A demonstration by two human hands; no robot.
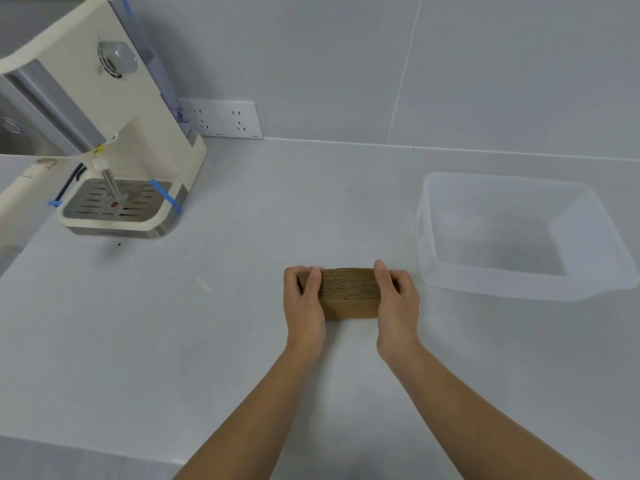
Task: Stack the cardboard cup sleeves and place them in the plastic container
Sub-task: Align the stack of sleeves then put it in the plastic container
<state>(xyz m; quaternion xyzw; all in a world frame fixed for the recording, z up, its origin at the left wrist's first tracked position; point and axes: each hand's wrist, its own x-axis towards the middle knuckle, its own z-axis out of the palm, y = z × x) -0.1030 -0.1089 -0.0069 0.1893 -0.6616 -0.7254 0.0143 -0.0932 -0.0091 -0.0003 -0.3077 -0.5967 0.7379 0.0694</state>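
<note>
Right now the left hand [304,306] and right hand [396,306] are clamped on the two ends of a stack of brown sleeves [349,292], pressing it together from either side. The stack stands on edge on the pale desk [173,323], its corrugated edges facing up, with both thumbs laid over the top and the fingers wrapped around the far side, mostly hidden. Just right of the stack and a little farther back sits the clear container [519,285], open at the top, nothing showing inside it; its near left corner lies close to the right hand but apart from it. Between stack and container the desk is bare. Well off to the left rear stands a cream coffee machine [114,133] with a metal drip tray [114,199] and strips of blue tape [166,199]. Behind it on the tiled wall [346,64] is a white socket plate [225,119].
</note>
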